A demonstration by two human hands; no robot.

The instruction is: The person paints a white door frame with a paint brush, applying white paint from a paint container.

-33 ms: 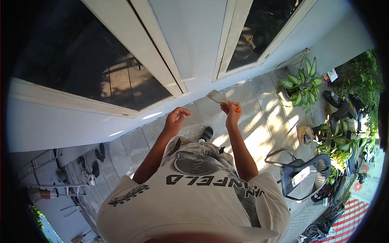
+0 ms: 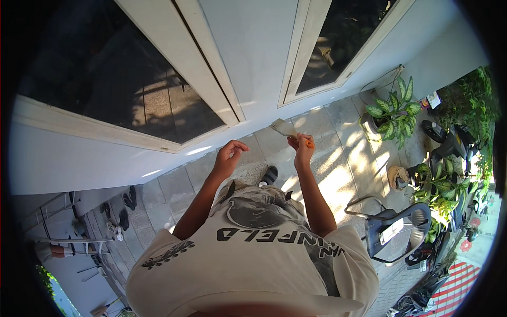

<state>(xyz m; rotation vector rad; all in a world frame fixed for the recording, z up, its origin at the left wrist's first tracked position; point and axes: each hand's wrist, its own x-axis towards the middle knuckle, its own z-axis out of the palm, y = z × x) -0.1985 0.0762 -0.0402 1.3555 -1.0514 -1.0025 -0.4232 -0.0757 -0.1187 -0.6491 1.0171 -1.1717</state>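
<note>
From here, the right hand [image 2: 302, 150] grips a brush [image 2: 284, 127], seemingly poised; any stroke would call for steadiness. Left of the brush, the left hand [image 2: 229, 155] curls loosely, apparently empty.

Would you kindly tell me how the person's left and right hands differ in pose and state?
The left hand holds nothing, whereas the right hand grips a flat, orange-handled brush. The left hand curls loosely in the air, while the right hand is closed on the brush. Both hands are bare.
</note>
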